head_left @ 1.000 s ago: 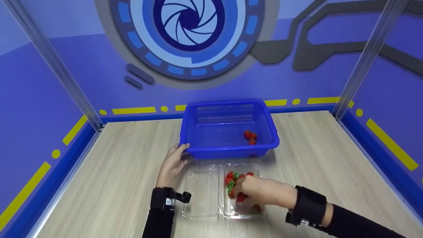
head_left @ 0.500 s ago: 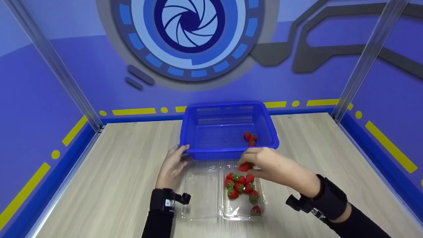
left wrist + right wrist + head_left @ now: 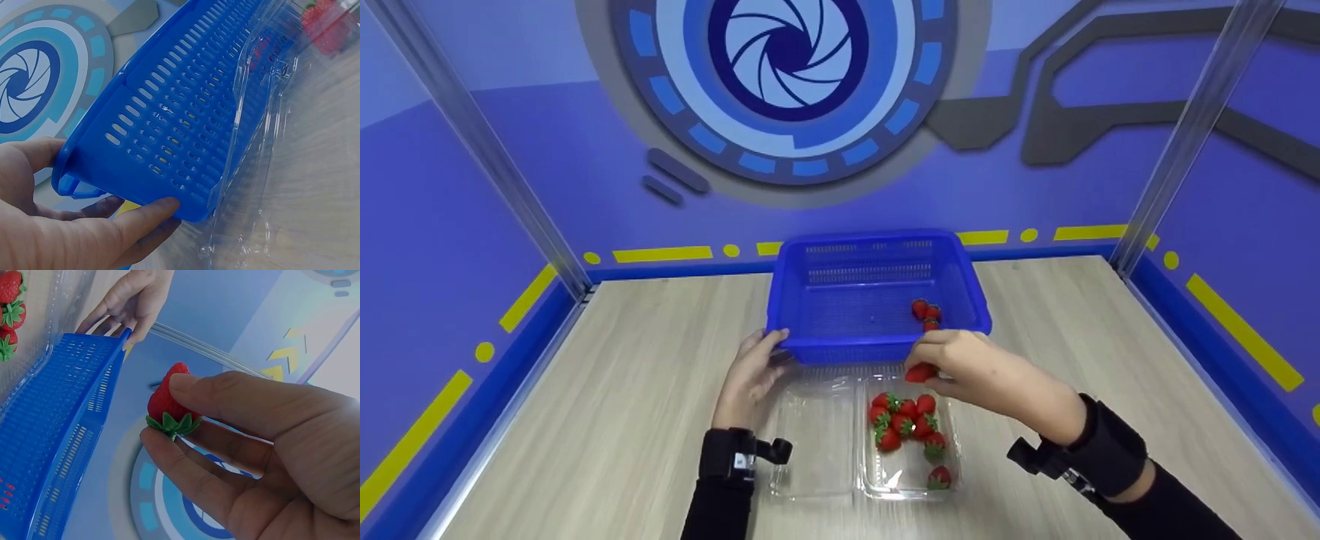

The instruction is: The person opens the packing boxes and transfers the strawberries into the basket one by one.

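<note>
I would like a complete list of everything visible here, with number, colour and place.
Table: one, light wood, centre
Walls: three, mainly blue-purple, around table
Posts: two, silver, back corners
Basket: one, blue, by back wall
Strawberries in basket: three visible, red, right side
Box: one, transparent, before basket, lid open left
Strawberries in box: about nine, red with green leaves
Held strawberry: one, red-green, near box's far edge
Straps with cameras: two, black, wrists
Sleeves: two, black, forearms
Left hand: one, bare, gripping basket corner
Right hand: one, bare, pinching held strawberry
</note>
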Motion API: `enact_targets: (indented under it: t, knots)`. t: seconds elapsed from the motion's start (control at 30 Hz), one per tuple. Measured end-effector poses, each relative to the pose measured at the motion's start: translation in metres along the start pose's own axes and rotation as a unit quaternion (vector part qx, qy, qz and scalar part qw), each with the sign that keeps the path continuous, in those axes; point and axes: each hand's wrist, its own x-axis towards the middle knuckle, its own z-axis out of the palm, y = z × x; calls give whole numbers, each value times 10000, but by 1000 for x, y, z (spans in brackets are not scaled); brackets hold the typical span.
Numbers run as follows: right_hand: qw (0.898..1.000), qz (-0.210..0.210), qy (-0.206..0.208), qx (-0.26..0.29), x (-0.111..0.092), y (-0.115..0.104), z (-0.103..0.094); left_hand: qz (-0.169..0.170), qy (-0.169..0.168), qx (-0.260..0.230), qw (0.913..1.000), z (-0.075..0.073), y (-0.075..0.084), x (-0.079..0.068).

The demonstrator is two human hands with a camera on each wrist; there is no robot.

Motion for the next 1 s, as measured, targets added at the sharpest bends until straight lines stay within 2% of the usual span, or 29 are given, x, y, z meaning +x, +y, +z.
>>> enact_targets:
  t: [0.23,0.53,0.77,0.9,1.0]
  knots:
    - [9996,97,127,-229,9,15,-1,2,53,173,9998,1,0,2]
    - [9984,399,93,-388,35,53,4,19,73,120,9999,0,0,2]
    - [9967,741,-193,-253,56,79,11,-21,88,82,9999,0,1,2]
    - [9936,1028,-427,-197,67,89,12,-18,84,115,9999,0,1,2]
    - [9922,1093,-554,-234,72,95,13,-22,91,139,9999,-1,0,2]
